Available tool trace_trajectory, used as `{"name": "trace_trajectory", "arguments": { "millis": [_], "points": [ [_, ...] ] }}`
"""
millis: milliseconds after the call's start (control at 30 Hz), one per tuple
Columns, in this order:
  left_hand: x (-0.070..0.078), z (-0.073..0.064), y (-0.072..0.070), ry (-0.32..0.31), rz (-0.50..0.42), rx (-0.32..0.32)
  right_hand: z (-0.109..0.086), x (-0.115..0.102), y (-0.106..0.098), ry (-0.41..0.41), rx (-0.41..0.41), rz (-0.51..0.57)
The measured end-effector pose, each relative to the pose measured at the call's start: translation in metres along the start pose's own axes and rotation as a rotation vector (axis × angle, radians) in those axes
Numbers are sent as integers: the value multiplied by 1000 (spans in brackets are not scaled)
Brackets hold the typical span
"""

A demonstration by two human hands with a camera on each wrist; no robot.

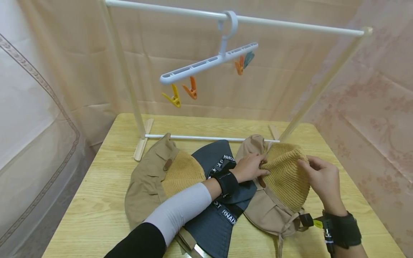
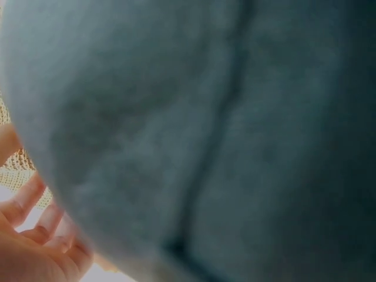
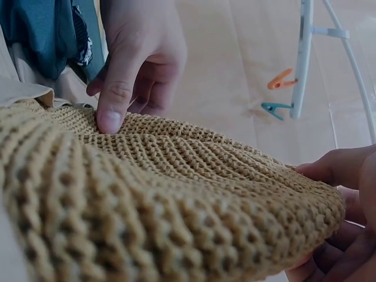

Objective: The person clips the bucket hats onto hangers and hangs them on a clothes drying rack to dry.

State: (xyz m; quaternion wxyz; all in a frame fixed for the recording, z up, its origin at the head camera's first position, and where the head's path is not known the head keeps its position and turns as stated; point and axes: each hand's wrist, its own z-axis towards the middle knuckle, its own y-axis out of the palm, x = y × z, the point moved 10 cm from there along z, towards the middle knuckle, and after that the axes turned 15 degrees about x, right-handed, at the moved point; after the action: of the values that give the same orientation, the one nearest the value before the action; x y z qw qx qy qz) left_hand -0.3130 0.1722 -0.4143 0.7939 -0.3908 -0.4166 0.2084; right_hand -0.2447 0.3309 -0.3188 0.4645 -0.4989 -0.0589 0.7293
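A tan hat (image 1: 269,211) with a ribbed yellow knit section (image 1: 285,172) and tie strings lies on the right of the table. My right hand (image 1: 323,179) pinches the knit's outer edge, thumb above and fingers below in the right wrist view. Across from it, my left hand (image 1: 250,167) holds the knit's other edge, its thumb (image 3: 111,114) on the ribbing and its other fingers behind. A dark hat (image 1: 209,229) with lettered ribbon lies under my left wrist; dark cloth (image 2: 147,129) fills most of the left wrist view. Left of that rests another tan hat (image 1: 145,186) with yellow knit.
Behind the hats stands a rack with a white top bar (image 1: 290,25) and a low crossbar (image 1: 206,137). A pale hanger (image 1: 206,64) hangs from it, with a yellow clip (image 1: 174,97), orange clips (image 1: 191,89) and a teal clip (image 1: 248,59). Curtains surround the wooden table (image 1: 90,200).
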Motion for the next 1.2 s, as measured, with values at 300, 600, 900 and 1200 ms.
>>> {"name": "trace_trajectory", "arguments": {
  "millis": [300, 600, 900, 1200],
  "points": [
    [0, -2, -3, 20, -7, 44, -1, -6, 0, -1, 1, 3],
    [3, -3, -7, 68, 24, 122, -1, -9, -1, 23, 13, 45],
    [5, -3, -11, 68, 3, 159, -1, -17, -2, 10, 13, 78],
    [10, -3, -20, 106, -29, 195, 0, -29, -4, -33, 46, 115]
  ]
}}
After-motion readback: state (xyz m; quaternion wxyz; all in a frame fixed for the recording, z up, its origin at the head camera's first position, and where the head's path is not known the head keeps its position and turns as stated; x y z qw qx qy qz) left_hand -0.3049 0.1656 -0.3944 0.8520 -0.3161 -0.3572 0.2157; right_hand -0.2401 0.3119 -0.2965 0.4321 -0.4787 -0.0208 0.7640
